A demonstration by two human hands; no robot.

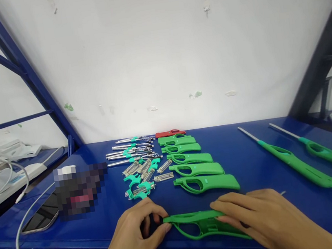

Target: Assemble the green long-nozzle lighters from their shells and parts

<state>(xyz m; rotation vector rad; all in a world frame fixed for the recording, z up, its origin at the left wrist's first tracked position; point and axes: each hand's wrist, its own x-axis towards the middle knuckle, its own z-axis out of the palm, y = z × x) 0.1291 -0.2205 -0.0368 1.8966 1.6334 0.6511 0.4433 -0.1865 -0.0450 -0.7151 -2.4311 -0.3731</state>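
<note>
A green lighter casing (203,227) is held near the table's front edge, its two halves looking parted along the lower side. My left hand (139,229) pinches its narrow left end between thumb and fingers. Around the wide handle end, my right hand (254,215) is closed, hiding much of that end. Just beyond lies a column of green casings (219,182), with a red casing (167,133) at the back. Left of these are clear fuel tanks (164,177), teal triggers (134,179) and metal lighter rods (118,163) with wires.
Two assembled green lighters (304,167) with metal rods lie on the right of the blue table (270,208). At left are a phone (43,216), a white cable (17,240) and a power strip (33,171). Blue frame posts flank the white wall (157,59).
</note>
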